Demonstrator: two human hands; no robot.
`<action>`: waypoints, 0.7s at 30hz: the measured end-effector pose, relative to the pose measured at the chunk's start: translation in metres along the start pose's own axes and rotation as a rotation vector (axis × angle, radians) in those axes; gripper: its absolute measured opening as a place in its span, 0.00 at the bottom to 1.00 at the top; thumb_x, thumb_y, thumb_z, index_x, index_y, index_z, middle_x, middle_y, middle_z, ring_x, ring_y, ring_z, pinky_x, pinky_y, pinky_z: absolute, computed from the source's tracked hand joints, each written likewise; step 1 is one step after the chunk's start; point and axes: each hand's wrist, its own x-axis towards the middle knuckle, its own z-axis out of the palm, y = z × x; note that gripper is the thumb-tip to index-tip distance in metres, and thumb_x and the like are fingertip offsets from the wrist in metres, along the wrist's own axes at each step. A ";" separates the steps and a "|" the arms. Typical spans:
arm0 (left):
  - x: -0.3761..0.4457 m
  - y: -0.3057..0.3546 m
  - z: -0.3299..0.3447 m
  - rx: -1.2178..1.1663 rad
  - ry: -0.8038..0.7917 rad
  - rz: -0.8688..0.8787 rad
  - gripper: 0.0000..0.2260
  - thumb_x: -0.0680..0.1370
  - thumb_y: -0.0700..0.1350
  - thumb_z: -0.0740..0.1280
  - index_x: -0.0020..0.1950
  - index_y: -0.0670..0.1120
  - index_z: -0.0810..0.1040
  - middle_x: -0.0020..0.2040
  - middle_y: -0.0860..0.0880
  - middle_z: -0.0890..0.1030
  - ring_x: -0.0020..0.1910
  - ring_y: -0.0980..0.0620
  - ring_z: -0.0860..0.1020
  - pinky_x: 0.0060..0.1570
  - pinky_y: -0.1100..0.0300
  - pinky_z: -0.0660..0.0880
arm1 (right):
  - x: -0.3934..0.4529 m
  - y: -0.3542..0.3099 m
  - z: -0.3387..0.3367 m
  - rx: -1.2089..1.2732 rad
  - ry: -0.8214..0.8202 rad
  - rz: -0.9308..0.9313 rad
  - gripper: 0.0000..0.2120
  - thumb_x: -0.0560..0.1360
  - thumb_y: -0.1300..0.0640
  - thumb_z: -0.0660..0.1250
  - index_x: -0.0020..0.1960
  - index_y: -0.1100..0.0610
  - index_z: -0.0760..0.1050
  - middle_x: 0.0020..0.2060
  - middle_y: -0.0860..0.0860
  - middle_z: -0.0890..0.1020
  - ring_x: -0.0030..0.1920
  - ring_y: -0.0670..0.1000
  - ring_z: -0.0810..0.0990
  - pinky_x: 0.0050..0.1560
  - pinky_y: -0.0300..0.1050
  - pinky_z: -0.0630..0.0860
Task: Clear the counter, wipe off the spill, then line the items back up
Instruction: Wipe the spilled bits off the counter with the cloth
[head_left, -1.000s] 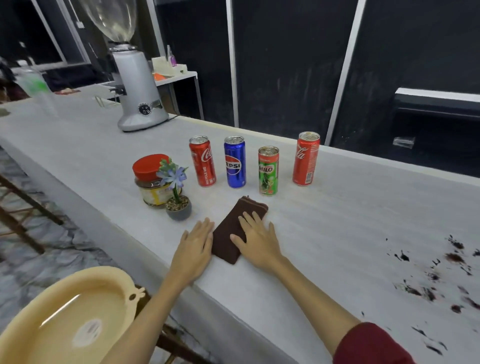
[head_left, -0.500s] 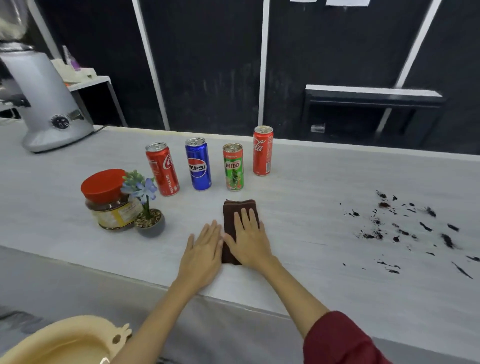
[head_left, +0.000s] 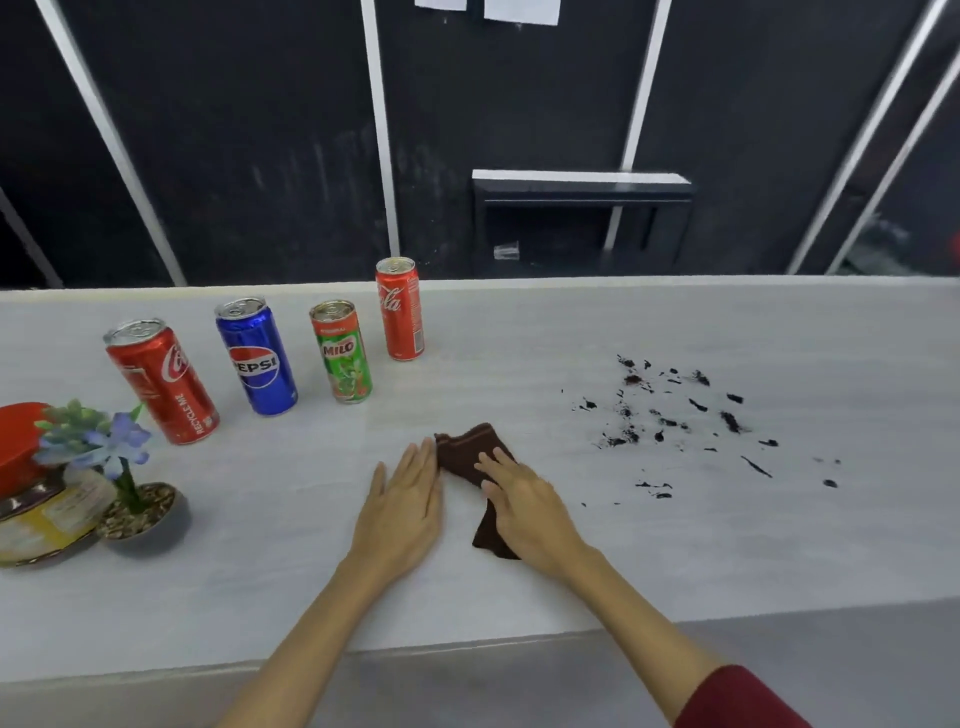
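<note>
Both bare forearms reach forward over the pale grey counter (head_left: 519, 322). The left hand (head_left: 402, 506) lies flat, palm down, fingers straight and together, its fingertips just touching the edge of the folded dark brown cloth (head_left: 470, 452). The right hand (head_left: 530, 506) rests on top of that cloth, fingers spread and relaxed, pressing it down rather than clutching it; a dark red sleeve (head_left: 737, 699) shows at that elbow. Well off to the right of the right hand, the scattered dark spill (head_left: 675, 415) marks the counter. Beyond and left of the left hand stand four cans, upright.
</note>
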 end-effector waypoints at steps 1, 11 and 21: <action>0.012 0.008 0.004 -0.014 0.005 0.013 0.23 0.81 0.50 0.43 0.76 0.49 0.44 0.77 0.54 0.46 0.76 0.58 0.44 0.74 0.54 0.40 | 0.001 0.003 -0.007 0.167 0.042 0.079 0.15 0.81 0.58 0.54 0.63 0.58 0.74 0.63 0.56 0.77 0.64 0.54 0.73 0.61 0.45 0.65; 0.148 0.076 -0.003 -0.105 0.051 0.136 0.23 0.82 0.49 0.46 0.76 0.48 0.45 0.77 0.52 0.44 0.76 0.55 0.42 0.73 0.51 0.38 | 0.061 0.113 -0.180 0.823 0.338 0.336 0.14 0.80 0.57 0.56 0.46 0.59 0.79 0.45 0.56 0.82 0.46 0.54 0.80 0.46 0.44 0.76; 0.233 0.083 0.038 -0.016 0.027 0.017 0.24 0.81 0.53 0.46 0.76 0.49 0.46 0.77 0.53 0.46 0.76 0.55 0.45 0.75 0.51 0.43 | 0.162 0.278 -0.219 -0.105 0.118 0.232 0.19 0.80 0.55 0.55 0.70 0.55 0.66 0.68 0.57 0.71 0.67 0.59 0.70 0.65 0.48 0.65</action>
